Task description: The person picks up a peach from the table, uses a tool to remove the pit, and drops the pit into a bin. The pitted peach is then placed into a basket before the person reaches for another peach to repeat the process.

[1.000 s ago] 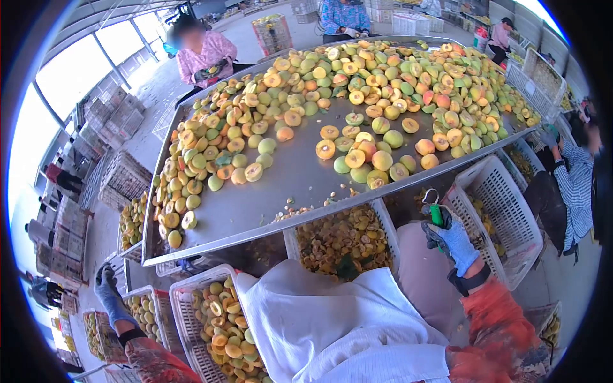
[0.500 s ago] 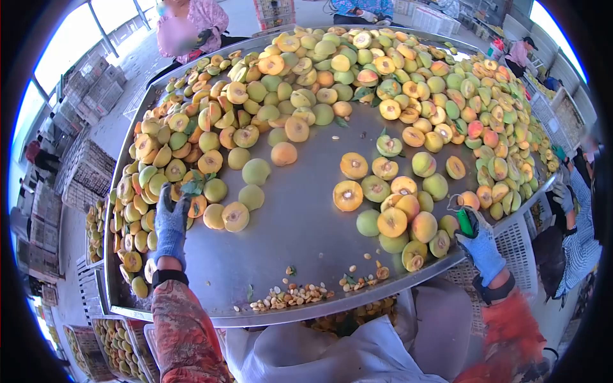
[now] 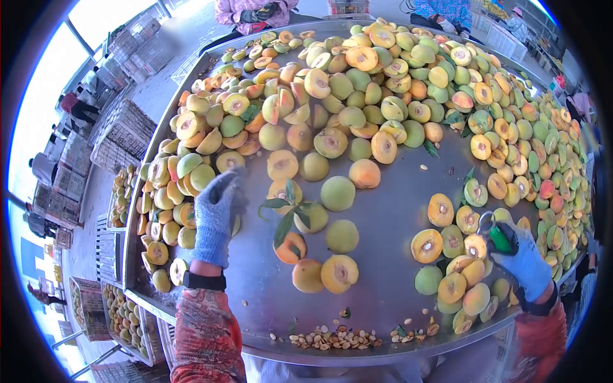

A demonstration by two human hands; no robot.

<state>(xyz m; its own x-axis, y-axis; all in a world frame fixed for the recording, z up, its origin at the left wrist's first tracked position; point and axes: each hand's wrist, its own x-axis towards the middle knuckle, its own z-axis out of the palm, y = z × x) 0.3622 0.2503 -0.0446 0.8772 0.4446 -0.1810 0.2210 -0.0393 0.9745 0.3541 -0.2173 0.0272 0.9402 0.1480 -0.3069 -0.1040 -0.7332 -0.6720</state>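
Observation:
My left hand [image 3: 217,220], in a blue glove with grey fingers, is over the left part of the metal table. Its fingers look apart and empty, though blurred. Just right of it lie a leafy sprig [image 3: 288,210], a halved apricot [image 3: 291,247] and several more fruits. A yellow fruit edge peeks out behind the hand. In my gloved right hand [image 3: 527,255] is a green-handled tool [image 3: 499,239] with a wire loop at its end. Below and left of that hand sits a cluster of cut apricots [image 3: 452,287], some showing their stones.
Heaped apricot halves [image 3: 383,83] line the back and both sides of the metal table [image 3: 383,223]. Loose stones [image 3: 335,338] lie along its front rim. Crates of fruit [image 3: 131,322] stand at lower left. A person in pink [image 3: 255,13] sits across the table.
My view has turned left. My left hand has come off the left heap, and the leafy sprig and some fruit now lie farther right. My right hand, still with the tool, has moved over the right cluster.

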